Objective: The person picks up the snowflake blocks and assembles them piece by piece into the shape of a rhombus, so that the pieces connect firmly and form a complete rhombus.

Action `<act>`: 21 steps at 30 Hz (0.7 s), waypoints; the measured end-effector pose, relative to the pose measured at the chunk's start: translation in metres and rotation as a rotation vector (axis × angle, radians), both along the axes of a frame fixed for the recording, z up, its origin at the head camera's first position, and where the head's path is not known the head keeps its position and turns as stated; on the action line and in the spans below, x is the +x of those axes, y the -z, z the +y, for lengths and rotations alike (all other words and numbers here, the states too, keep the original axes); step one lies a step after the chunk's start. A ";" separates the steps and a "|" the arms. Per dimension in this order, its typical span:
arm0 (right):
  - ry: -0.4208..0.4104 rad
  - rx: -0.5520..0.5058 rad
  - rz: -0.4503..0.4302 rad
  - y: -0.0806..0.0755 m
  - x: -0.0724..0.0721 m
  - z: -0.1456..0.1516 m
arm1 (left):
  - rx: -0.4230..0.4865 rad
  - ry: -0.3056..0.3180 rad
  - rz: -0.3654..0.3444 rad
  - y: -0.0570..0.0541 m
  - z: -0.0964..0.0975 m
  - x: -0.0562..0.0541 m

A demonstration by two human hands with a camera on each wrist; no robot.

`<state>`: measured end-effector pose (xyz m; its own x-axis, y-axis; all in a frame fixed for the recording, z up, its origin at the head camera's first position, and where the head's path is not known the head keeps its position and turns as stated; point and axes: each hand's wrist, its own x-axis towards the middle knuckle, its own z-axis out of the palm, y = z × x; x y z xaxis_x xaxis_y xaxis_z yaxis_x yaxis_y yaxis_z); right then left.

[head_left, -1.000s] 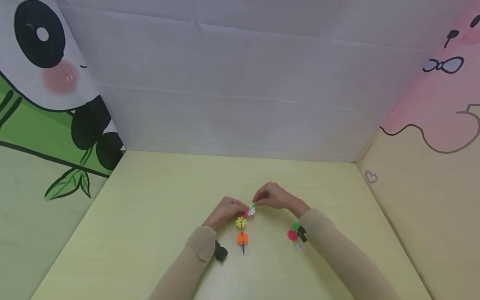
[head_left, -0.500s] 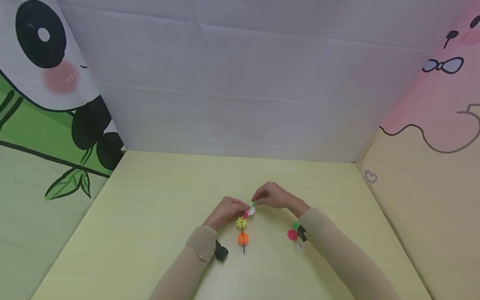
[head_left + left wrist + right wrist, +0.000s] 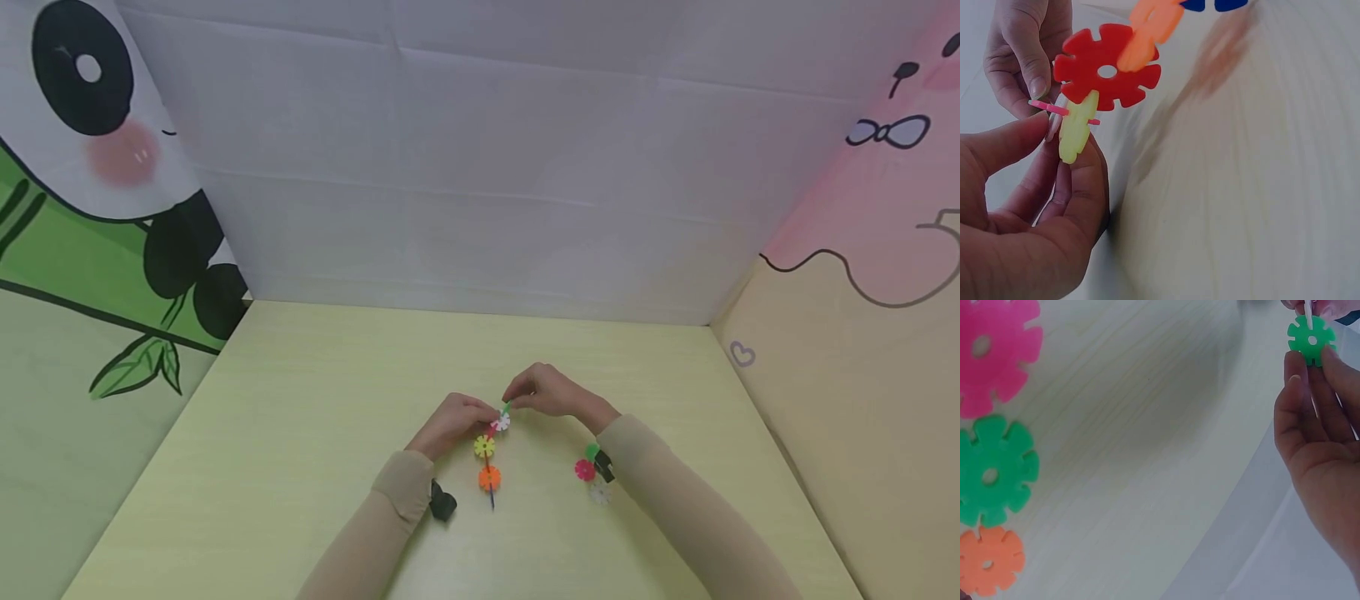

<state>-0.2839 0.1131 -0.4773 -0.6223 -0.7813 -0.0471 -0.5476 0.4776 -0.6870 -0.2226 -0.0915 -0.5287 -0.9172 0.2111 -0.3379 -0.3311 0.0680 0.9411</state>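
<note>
A chain of slotted plastic snowflake discs hangs between my hands. My left hand (image 3: pixel 452 421) pinches it near its upper end, around the pink disc (image 3: pixel 1047 108) and the white disc (image 3: pixel 502 422). From there run the yellow disc (image 3: pixel 1077 140), red disc (image 3: pixel 1085 69), orange disc (image 3: pixel 1155 28) and blue disc (image 3: pixel 1225 5), each slotted into its neighbour. My right hand (image 3: pixel 547 390) holds a green disc (image 3: pixel 1301 344) between thumb and fingers. That green disc meets the white disc edge to edge at the top of the chain.
On the pale table (image 3: pixel 337 367), near the right forearm, lie a loose pink disc (image 3: pixel 584 470), a second green disc (image 3: pixel 1007 490) and a whitish see-through disc (image 3: pixel 599 493). An orange disc (image 3: pixel 1004 550) shows in the right wrist view. Printed side walls and a white back wall (image 3: pixel 480 167) enclose the table.
The lower end of the chain, with the orange and blue discs, has swung slightly to the right. Both hands keep nearly the same place and grip.
</note>
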 end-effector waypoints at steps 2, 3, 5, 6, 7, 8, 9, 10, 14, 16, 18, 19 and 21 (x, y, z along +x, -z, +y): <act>-0.001 0.000 0.004 0.000 0.000 0.001 | -0.001 -0.002 -0.006 -0.001 0.000 0.000; 0.000 0.004 0.011 0.000 0.000 0.001 | -0.002 -0.003 -0.006 0.000 0.001 0.000; 0.010 0.009 0.028 -0.001 0.001 0.003 | -0.006 -0.007 -0.006 0.000 0.001 0.000; 0.017 0.013 0.035 -0.002 0.001 0.004 | -0.011 -0.008 -0.004 0.000 0.001 0.000; 0.024 0.014 0.042 -0.003 0.002 0.005 | -0.011 -0.009 -0.007 0.000 0.001 0.000; 0.034 0.017 0.047 -0.004 0.002 0.007 | -0.012 -0.009 -0.003 0.001 0.001 0.000; 0.043 0.015 0.048 -0.005 0.002 0.009 | -0.017 -0.010 -0.002 0.001 0.001 0.000; 0.051 0.012 0.049 -0.005 0.003 0.011 | -0.022 -0.010 -0.002 0.000 0.001 0.001; 0.074 0.008 0.051 -0.005 0.002 0.021 | -0.037 -0.006 -0.003 0.001 0.000 0.001; 0.088 0.011 0.043 -0.006 0.003 0.026 | -0.047 -0.006 -0.009 0.001 0.000 0.000; 0.103 0.010 0.026 -0.007 0.004 0.033 | -0.051 -0.004 -0.013 0.002 0.000 0.000; 0.110 0.008 0.020 -0.007 0.004 0.037 | -0.055 -0.004 -0.015 0.002 0.000 0.000; 0.122 0.008 0.011 -0.007 0.004 0.045 | -0.065 -0.003 -0.012 0.002 0.001 -0.001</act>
